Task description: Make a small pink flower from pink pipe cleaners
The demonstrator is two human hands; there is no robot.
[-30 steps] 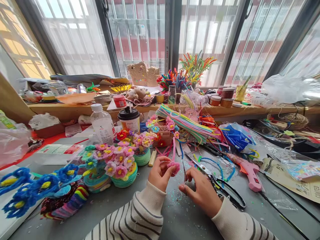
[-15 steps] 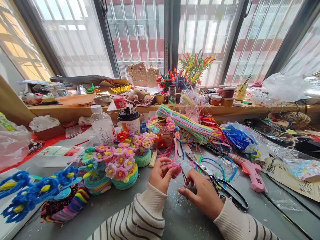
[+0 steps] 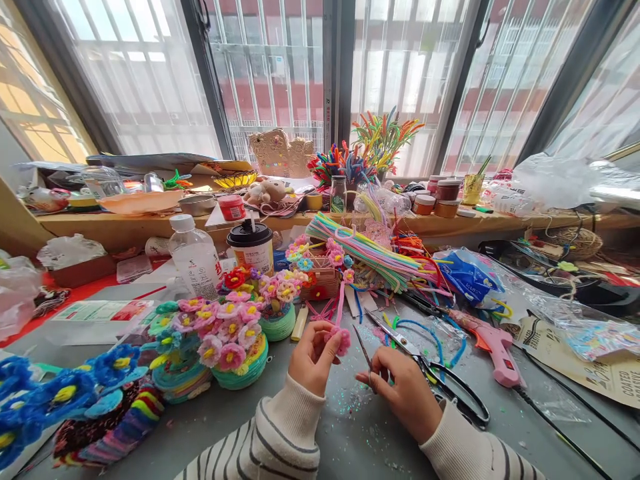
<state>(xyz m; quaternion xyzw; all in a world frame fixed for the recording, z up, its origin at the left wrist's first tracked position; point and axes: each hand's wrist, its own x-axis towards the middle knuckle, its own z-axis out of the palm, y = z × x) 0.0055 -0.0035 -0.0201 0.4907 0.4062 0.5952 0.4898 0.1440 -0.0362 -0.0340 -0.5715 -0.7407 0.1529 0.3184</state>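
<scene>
Between the fingertips of my left hand (image 3: 313, 357) is a pink fuzzy flower (image 3: 341, 340), with a pink stem (image 3: 341, 303) rising from it. My right hand (image 3: 403, 387) has its fingers closed on small scissors (image 3: 364, 350), whose blades point up and to the left, apart from the flower. Larger black-handled scissors (image 3: 435, 370) lie on the grey table just beyond my right hand. Pots of pink fuzzy flowers (image 3: 233, 333) stand to the left of my left hand.
A pink glue gun (image 3: 495, 347) with a black cord lies at the right. Behind are a bundle of pastel pipe cleaners (image 3: 370, 253), a lidded cup (image 3: 251, 247) and a plastic bottle (image 3: 194, 257). Blue flowers (image 3: 65, 393) stand at the left front. Glitter dots the grey table (image 3: 345, 440).
The small scissors have come away from the pink flower, leaving a gap between them. My left hand has turned slightly, showing more of the flower. The whole view has shifted a little.
</scene>
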